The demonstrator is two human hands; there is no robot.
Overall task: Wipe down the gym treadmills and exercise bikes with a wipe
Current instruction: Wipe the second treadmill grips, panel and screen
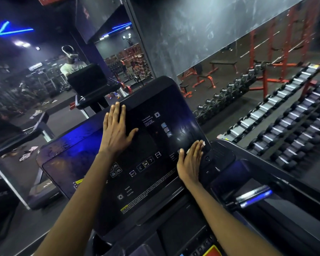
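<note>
Head view: wipe-down of the treadmill console (pixel 92 159) is in hand. Right hand (pixel 190 163) lies flat at the console's right edge, grip wide, fingers straight, pressing the wipe (pixel 203 144) onto the panel. Left hand (pixel 116 130) lies flat on the upper panel, grip wide, holding nothing, probably bracing. Next move likely calls for an even-pressure sweep across the button area. Wipe mostly hidden under the palm, only white slivers showing; panel labels too dim to read; treadmill belt cut off.

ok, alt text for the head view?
A person's right hand presses a mostly hidden white wipe flat against the right edge of a dark treadmill console; the left hand lies flat near its top. Dumbbell racks stand to the right.
</note>
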